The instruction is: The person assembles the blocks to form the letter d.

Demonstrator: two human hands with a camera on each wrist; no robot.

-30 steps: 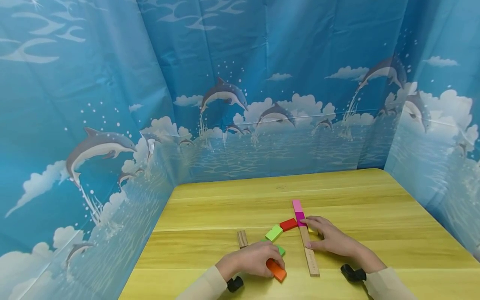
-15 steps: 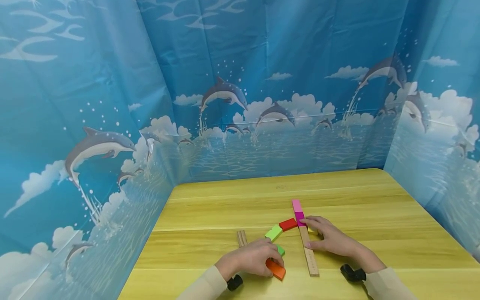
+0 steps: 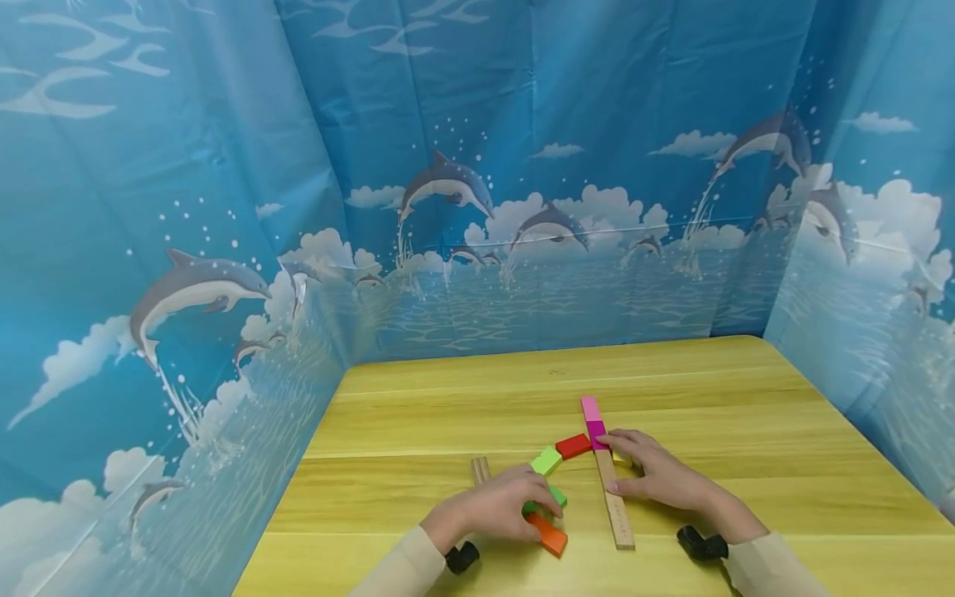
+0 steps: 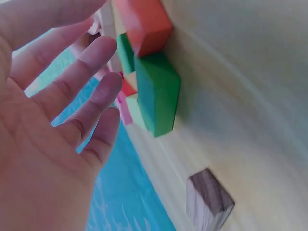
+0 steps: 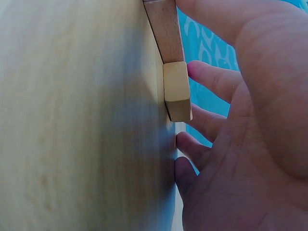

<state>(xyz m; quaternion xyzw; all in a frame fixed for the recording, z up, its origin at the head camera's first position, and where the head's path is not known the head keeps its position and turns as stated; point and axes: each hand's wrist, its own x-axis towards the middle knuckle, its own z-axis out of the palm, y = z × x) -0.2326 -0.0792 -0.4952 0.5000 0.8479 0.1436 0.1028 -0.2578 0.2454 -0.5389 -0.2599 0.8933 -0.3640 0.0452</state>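
My left hand (image 3: 498, 502) hovers over the orange block (image 3: 550, 537) and the green block (image 3: 556, 496), its fingers loosely bent. In the left wrist view the fingers are spread, with nothing between them. A light green block (image 3: 548, 461) and a red block (image 3: 574, 446) continue this curve towards a straight row. That row has a pink block (image 3: 590, 408), a magenta block (image 3: 598, 437) and plain wooden blocks (image 3: 618, 518). My right hand (image 3: 666, 476) rests along the row's right side, index finger at the magenta block and thumb at the wood. Its fingers partly hide a yellow block (image 3: 618, 457).
Left of the curve, partly behind my left hand, lie brown wood-grain blocks (image 3: 481, 470). Everything lies on a yellow wood-grain table (image 3: 448, 398). A blue dolphin-print curtain (image 3: 462, 307) hangs around its back and sides.
My left hand has let go of the orange block and lifted slightly up and left, its fingers loosening. The orange block shifted very slightly left earlier. My right hand stays put.
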